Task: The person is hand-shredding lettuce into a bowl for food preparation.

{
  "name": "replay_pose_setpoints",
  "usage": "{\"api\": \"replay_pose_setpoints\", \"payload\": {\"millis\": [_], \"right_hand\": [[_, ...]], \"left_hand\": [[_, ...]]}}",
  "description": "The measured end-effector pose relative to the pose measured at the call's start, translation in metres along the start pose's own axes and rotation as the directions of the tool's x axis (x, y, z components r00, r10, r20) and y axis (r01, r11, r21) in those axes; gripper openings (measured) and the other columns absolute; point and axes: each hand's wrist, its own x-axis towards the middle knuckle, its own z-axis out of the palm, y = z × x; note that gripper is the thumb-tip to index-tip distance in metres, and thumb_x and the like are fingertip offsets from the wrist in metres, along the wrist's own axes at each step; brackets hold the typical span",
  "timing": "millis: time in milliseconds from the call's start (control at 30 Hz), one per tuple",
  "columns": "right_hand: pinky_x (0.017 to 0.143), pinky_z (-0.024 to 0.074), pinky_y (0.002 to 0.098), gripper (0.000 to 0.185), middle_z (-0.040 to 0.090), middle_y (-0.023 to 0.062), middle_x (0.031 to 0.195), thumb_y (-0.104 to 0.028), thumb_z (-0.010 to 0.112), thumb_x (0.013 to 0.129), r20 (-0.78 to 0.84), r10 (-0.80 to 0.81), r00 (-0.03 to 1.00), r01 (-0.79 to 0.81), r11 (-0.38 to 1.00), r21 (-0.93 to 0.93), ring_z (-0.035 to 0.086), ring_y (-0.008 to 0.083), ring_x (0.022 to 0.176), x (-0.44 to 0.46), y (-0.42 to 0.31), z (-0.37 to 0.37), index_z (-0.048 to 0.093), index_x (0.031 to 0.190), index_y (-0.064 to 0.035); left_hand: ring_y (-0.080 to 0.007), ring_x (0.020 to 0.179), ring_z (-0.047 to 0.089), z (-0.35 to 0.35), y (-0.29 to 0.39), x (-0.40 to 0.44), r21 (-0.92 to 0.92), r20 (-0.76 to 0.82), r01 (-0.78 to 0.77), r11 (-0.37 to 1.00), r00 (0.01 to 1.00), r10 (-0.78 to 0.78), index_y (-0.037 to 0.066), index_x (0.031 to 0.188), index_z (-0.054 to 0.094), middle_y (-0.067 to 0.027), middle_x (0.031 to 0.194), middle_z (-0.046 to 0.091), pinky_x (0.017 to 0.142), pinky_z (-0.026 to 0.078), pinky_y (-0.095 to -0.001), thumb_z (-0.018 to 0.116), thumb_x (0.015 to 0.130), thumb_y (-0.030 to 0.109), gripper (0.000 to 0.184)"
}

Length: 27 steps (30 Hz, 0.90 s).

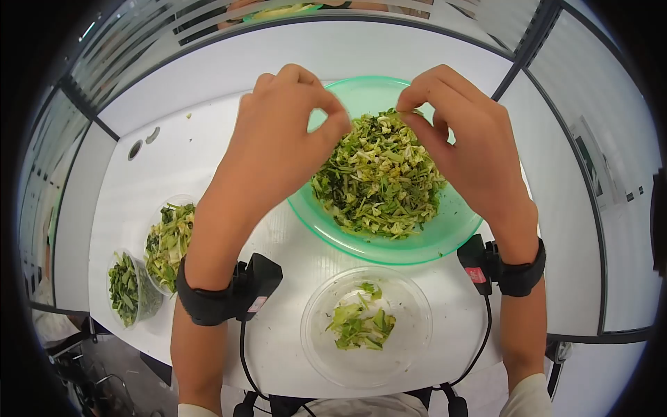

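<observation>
A large green plastic bowl [316,226] holds a heap of chopped leafy vegetables [389,177], pale and dark green mixed. Over the bowl's left rim is my left hand [292,128], thumb and forefinger pinched together; whatever is between their tips cannot be made out. My right hand [462,132] hangs over the right side of the heap. Its thumb and forefinger close on a small green vegetable piece [415,112]. Nearer to me stands a clear plastic bowl [316,347] with a few chopped leaves [361,326] at its bottom.
At the left, a clear tub of chopped greens [170,243] stands beside a smaller clear tub of darker greens [125,288]. White partitions [292,59] border the white table [271,361]. Black wrist devices [257,285] with cables are strapped to both forearms.
</observation>
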Motion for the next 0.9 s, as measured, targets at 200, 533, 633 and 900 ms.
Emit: {"api": "replay_pose_setpoints", "payload": {"millis": [200,533,633,900], "right_hand": [[0.068,0.0503,0.0370,0.023,0.066,0.0069,0.102,0.002,0.073,0.086,0.140,0.224,0.964,-0.238,0.968,0.086,0.062,0.0249,0.074,-0.003,-0.005,0.000,0.070,0.107,-0.0077],[0.073,0.0512,0.0424,0.007,0.065,0.0102,0.089,-0.009,0.072,0.091,0.166,0.195,0.967,-0.211,0.974,0.082,0.065,0.0306,0.083,-0.016,0.010,0.009,0.073,0.097,-0.0061],[0.073,0.0513,0.0423,0.012,0.066,0.0120,0.087,-0.016,0.072,0.093,0.180,0.242,0.954,-0.268,0.953,0.143,0.065,0.0305,0.083,-0.011,0.004,0.008,0.074,0.097,-0.0041],[0.072,0.0531,0.0377,0.034,0.074,0.0153,0.082,-0.030,0.074,0.096,0.436,0.343,0.832,-0.511,0.778,0.366,0.068,0.0253,0.075,-0.001,-0.005,0.000,0.077,0.098,0.0034]], "left_hand": [[-0.0296,0.131,0.050,-0.001,0.008,-0.014,0.223,0.220,-0.097,0.970,0.974,0.047,0.014,0.093,0.084,-0.0081,0.139,0.061,0.111,0.038,-0.0454,0.084,0.075,0.007,0.019],[-0.0287,0.130,0.051,0.006,0.009,-0.013,0.296,0.217,-0.133,0.946,0.974,0.069,0.011,0.086,0.082,-0.0080,0.141,0.062,0.110,0.038,-0.0436,0.082,0.076,0.007,0.011],[-0.0288,0.129,0.051,0.005,0.007,-0.013,0.257,0.185,-0.136,0.957,0.979,0.089,0.010,0.085,0.078,-0.0083,0.140,0.062,0.110,0.038,-0.0442,0.081,0.078,0.007,0.008],[-0.0296,0.126,0.053,0.007,0.011,-0.003,0.122,0.035,-0.271,0.955,0.963,0.269,0.010,0.087,0.072,-0.0061,0.136,0.061,0.109,0.038,-0.0466,0.082,0.081,0.011,0.012]]}}
